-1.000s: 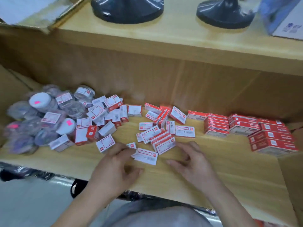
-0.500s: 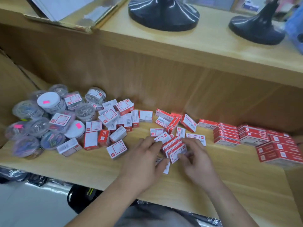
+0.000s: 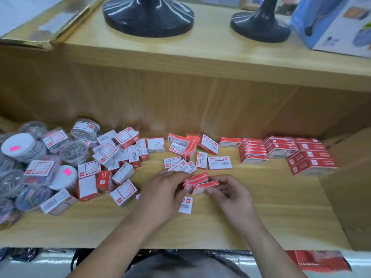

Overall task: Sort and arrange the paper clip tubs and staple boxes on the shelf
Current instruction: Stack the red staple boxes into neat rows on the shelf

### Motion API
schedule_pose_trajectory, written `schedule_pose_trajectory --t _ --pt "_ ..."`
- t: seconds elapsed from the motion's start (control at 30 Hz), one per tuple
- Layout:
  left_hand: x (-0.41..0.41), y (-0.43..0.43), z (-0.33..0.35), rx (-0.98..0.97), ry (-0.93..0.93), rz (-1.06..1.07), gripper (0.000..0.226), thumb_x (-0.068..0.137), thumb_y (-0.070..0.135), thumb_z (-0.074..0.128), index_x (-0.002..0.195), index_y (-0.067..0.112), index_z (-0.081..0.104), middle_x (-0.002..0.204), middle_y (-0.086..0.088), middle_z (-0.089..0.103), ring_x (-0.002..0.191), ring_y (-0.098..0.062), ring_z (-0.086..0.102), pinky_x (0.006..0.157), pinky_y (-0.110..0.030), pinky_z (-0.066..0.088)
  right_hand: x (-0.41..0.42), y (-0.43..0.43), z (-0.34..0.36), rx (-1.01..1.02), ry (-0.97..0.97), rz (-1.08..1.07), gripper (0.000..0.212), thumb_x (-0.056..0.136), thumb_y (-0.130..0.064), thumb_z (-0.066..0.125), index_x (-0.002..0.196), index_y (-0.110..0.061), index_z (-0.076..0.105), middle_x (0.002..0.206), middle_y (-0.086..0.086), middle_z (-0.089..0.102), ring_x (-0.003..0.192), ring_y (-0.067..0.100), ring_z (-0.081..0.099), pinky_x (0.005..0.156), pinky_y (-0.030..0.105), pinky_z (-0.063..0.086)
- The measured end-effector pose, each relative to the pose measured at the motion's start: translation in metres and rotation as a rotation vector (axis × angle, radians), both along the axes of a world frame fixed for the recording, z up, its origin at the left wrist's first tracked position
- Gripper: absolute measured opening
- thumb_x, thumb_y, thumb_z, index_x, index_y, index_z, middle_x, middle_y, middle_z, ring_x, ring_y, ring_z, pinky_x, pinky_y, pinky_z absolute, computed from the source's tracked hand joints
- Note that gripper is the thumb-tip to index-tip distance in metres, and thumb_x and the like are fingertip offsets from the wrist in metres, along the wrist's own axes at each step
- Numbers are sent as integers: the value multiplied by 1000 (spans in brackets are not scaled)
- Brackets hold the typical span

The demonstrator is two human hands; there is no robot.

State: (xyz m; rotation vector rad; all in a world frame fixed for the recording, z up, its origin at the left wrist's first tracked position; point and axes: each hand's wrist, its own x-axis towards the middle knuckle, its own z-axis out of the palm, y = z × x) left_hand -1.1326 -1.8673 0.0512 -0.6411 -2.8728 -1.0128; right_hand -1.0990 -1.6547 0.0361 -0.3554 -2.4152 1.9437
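Bright even light, soft shadows, wide-angle bowed edges (left blurred).

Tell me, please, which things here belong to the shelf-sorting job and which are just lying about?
Part of the job:
- held staple boxes, gripped by the left hand and the right hand
- loose staple boxes
- stacked staple boxes
- paper clip tubs
- lower shelf

Just lying about, on the upper shelf:
- large black base
- small black base
- blue carton
- gold-edged frame

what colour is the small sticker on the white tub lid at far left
Bright pink sticker on the white lid; head view shows it.
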Motion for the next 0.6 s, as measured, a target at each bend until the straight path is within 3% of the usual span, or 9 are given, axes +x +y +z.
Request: schedule_pose_trajectory --t 0.13,0.23,0.3,0.4,0.47,0.6 --pt "-2 -4 -1 8 14 109 33 82 29 76 114 25 69 102 9 63 92 -17 64 75 -32 55 2 2 6 -139 -44 -58 12 84 -12 80 89 -21 74 77 1 65 71 14 54 69 26 44" --pt "-2 1 2 -64 -1 118 37 83 38 76 117 28 66 99 10 67 93 -17 64 72 -35 56 1 4 15 -207 -113 -101 2 90 -14 73 91 -14 76 80 3 71 70 13 57 65 25 44" --pt "-4 5 1 -54 -26 134 37 83 35 77 118 29 65 94 13 67 89 -13 62 71 -34 54 3 5 21 -239 -155 -128 8 94 -15 68 92 -11 76 84 8 74 66 16 59 59 25 47" --pt "-6 4 3 152 -110 173 39 84 21 79 120 28 69 80 15 62 72 -5 56 67 -30 51 7 8 29 -290 -184 -166 12 97 -12 63 97 -6 74 86 12 76 60 18 64 55 28 51" --pt "-7 3 6 326 -196 195 21 88 16 76 106 27 74 75 10 65 67 -4 58 64 -25 49 10 13 34 -301 -181 -214 13 97 -11 62 97 -4 73 86 13 75 60 20 63 55 30 52" --pt "-4 14 15 594 -487 217 8 95 16 69 98 22 73 86 5 77 80 -9 70 68 -17 49 16 26 38 -280 -152 -297 11 97 -9 62 96 -4 72 84 14 75 60 22 63 54 31 53"
